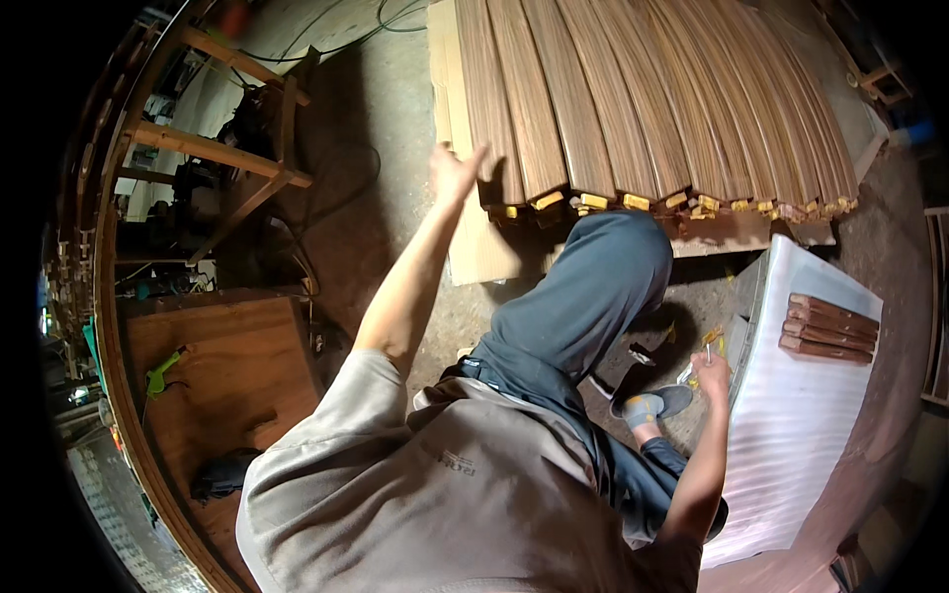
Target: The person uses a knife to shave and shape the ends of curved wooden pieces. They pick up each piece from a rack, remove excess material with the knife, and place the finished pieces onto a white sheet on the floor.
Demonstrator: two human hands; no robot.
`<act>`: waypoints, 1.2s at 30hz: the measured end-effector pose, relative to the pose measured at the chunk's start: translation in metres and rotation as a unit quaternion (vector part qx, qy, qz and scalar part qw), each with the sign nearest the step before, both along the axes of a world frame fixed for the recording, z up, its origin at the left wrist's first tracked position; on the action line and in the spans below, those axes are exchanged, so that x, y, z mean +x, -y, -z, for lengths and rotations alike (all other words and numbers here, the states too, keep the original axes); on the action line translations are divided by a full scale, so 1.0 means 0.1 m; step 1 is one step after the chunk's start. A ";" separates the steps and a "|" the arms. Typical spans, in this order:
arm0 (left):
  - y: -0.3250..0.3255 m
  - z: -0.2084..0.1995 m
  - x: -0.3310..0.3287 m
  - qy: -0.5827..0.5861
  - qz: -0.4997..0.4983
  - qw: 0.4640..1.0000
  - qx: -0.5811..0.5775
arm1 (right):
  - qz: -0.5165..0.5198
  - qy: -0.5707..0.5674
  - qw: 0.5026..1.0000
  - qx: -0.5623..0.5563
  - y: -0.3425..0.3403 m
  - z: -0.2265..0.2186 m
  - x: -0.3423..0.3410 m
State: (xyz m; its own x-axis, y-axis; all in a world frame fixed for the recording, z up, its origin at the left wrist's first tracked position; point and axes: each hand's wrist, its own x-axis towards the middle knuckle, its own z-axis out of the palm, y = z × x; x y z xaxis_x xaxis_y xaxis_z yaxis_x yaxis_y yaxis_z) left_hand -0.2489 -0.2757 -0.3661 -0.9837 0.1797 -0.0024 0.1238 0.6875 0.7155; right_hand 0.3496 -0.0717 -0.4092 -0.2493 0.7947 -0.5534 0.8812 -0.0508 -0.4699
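A row of long, dark-grained wooden slats (583,109) lies side by side ahead of me, with yellow pieces (593,202) along the near ends. My left hand (458,172) is at the near left corner of this row, fingers apart and holding nothing; whether it touches the end slat is unclear. Low on the right, my right hand (711,378) is closed around a thin pale stick-like tool (708,352), its full shape too small to make out. Yellow and white scraps (684,376) show beside that hand.
Cardboard (479,259) lies under the slats. At right, a table with a white sheet (791,395) carries several short dark wooden pieces (828,328). A wooden workbench (217,366) with a green tool (163,374) stands left. Black cable (346,38) runs across the far floor.
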 end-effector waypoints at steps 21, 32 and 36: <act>-0.32 -0.37 -0.19 0.466 0.096 0.787 0.393 | 0.025 -0.131 0.990 -0.042 0.23 0.12 0.30; -1.22 -1.71 1.08 0.440 0.216 0.719 0.493 | 0.120 -0.455 0.881 -0.055 0.08 -1.53 -1.12; -1.70 -1.68 1.64 0.514 0.245 0.675 0.470 | 0.155 -0.527 0.833 -0.066 0.27 -1.90 -1.65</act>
